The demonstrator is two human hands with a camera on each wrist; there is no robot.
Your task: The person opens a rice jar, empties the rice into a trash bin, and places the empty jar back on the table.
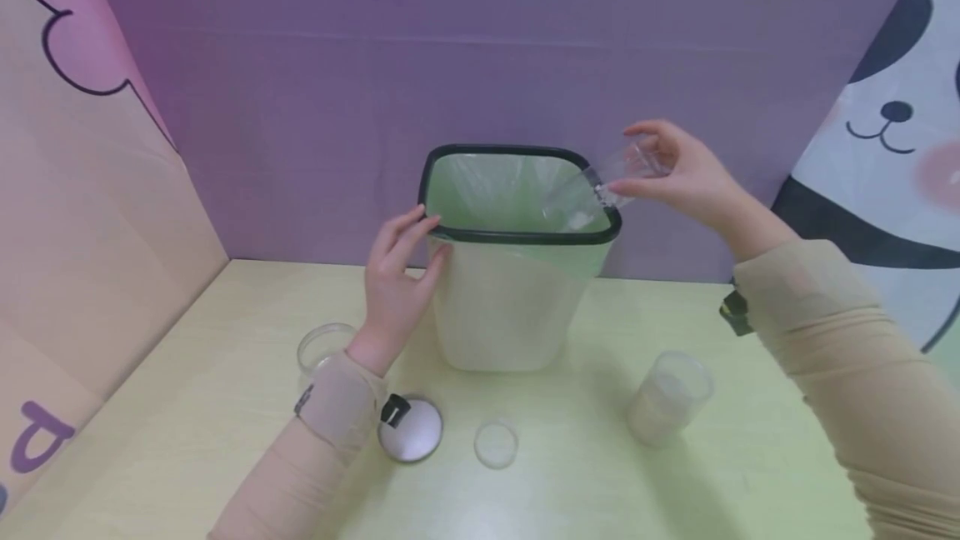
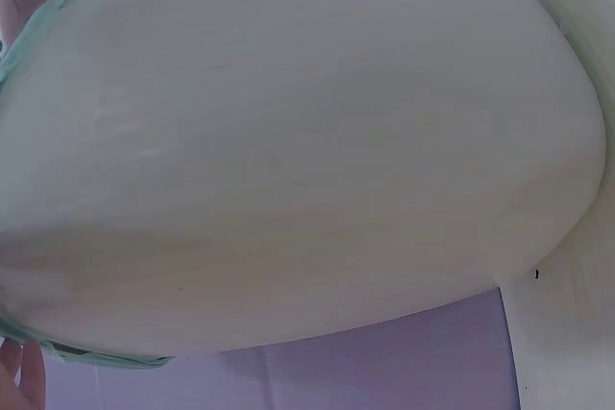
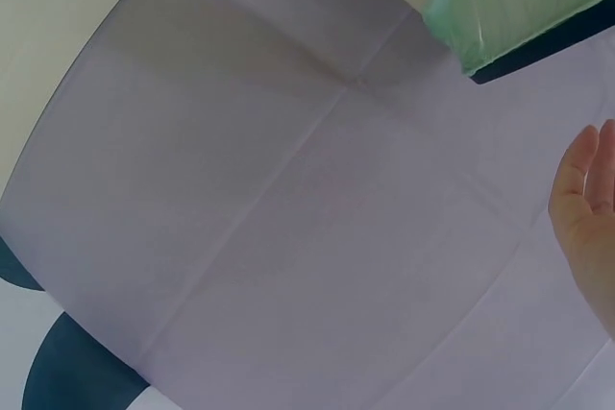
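A whitish trash bin point(image 1: 510, 307) with a black rim and a pale green liner point(image 1: 480, 190) stands upright on the table. My left hand point(image 1: 397, 273) holds its left front corner, fingertips at the rim and thumb against the outer wall. In the left wrist view the bin's side point(image 2: 317, 160) fills most of the picture. Over the right part of the rim, my right hand point(image 1: 686, 173) pinches a see-through plastic item point(image 1: 573, 202), tilted with its lower end inside the bin. Its exact kind I cannot tell. Only my right hand's fingers point(image 3: 577, 175) show in the right wrist view.
On the table point(image 1: 562, 490), a clear cup point(image 1: 670, 398) stands to the right. In front of the bin lie a white round disc point(image 1: 412, 433) and a thin clear ring point(image 1: 496, 444). A clear round container point(image 1: 315, 347) is partly behind my left wrist. A purple wall point(image 1: 360, 107) rises behind.
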